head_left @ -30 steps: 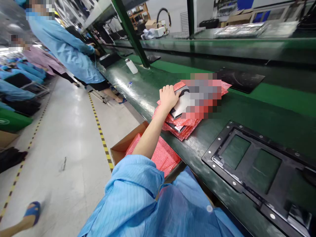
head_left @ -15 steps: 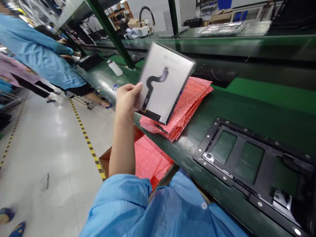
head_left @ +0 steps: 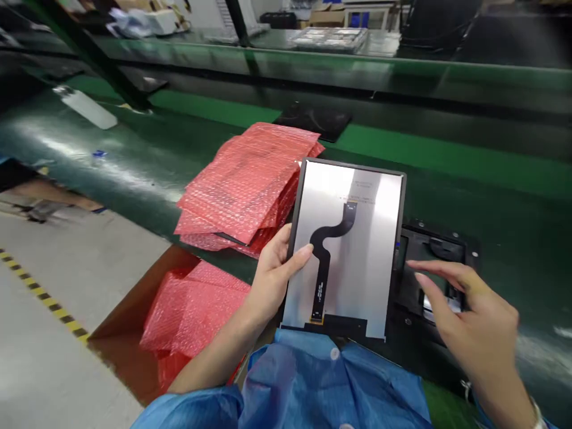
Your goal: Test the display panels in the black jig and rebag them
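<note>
My left hand (head_left: 277,271) grips the left edge of a tablet display panel (head_left: 357,262), thumb on its silvery back. A black flex cable (head_left: 324,244) curves down that back to a dark strip at the lower edge. Just off the panel's right edge, my right hand (head_left: 473,322) is raised with thumb and fingers apart, holding nothing. Behind the panel and right hand, a black frame fixture (head_left: 467,247) lies on the green bench, partly hidden. A stack of pink bubble-wrap bags (head_left: 254,179) sits left of the panel, a dark edge poking from one bag.
Below the bench edge on the left, a cardboard box (head_left: 120,322) holds more pink bubble bags (head_left: 192,310). A white bottle (head_left: 87,107) lies on the bench at far left. Behind the stack is a dark flat sheet (head_left: 315,121). A green post (head_left: 89,53) rises at the back left.
The display panel has come from over the bag stack to in front of my body, turned more upright. My right hand has come into view beside it. The view has swung right.
</note>
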A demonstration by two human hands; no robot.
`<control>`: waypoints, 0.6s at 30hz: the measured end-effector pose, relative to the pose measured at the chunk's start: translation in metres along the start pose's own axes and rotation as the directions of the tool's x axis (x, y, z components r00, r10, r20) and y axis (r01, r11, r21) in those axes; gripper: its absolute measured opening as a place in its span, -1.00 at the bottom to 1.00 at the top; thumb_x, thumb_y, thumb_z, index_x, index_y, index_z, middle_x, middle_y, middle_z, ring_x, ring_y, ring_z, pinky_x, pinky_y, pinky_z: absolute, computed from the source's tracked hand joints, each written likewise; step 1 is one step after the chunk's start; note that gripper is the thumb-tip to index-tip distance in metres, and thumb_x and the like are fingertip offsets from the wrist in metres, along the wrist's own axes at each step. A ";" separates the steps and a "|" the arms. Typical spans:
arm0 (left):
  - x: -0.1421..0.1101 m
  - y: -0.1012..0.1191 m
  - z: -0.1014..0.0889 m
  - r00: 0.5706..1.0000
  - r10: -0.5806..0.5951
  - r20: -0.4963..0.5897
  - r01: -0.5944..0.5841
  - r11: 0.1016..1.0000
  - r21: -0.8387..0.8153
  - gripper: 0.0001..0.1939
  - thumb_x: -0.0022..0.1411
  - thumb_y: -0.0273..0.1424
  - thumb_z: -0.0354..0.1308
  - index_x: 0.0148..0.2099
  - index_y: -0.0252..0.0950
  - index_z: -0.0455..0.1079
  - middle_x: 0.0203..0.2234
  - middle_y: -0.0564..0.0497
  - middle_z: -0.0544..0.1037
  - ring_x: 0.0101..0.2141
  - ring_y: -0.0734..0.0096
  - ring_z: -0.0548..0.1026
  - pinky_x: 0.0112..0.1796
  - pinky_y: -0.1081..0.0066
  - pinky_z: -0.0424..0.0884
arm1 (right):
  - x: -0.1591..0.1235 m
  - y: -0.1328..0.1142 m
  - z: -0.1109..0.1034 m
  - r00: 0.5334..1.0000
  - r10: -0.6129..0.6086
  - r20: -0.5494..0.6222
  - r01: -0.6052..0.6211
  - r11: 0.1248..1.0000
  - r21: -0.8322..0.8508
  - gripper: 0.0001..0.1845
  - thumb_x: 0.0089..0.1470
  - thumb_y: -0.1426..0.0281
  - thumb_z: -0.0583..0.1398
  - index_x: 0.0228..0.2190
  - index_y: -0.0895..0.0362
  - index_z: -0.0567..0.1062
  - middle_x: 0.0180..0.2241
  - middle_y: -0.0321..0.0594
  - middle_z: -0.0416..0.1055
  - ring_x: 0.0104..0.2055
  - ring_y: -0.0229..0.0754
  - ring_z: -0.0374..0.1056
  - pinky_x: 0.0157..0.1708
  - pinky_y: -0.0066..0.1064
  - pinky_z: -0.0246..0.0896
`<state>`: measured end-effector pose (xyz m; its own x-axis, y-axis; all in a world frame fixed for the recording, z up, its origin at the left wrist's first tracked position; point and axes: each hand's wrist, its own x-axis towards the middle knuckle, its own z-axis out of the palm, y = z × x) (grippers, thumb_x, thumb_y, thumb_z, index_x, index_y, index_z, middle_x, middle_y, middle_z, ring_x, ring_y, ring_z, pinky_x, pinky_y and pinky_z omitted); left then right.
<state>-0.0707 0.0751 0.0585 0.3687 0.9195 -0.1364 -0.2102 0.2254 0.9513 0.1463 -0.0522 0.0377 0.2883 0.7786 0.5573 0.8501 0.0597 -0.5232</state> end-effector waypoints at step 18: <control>0.010 0.019 0.002 0.988 0.061 -0.139 -0.038 0.986 0.161 -0.68 0.01 -0.31 0.41 -0.12 -0.02 0.57 -0.20 0.23 0.69 -0.28 0.26 0.64 -0.35 0.43 0.62 | -0.026 0.055 -0.056 0.915 0.384 0.123 -0.403 0.885 0.232 -0.84 0.37 0.25 0.12 -0.25 0.06 0.33 -0.51 -0.34 0.39 -0.48 -0.16 0.38 -0.45 -0.42 0.26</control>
<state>-0.0695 0.0878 0.0757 0.2259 0.9673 -0.1150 -0.0759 0.1352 0.9879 0.2103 -0.1040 0.0301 0.5361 0.8122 0.2300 0.5344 -0.1157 -0.8373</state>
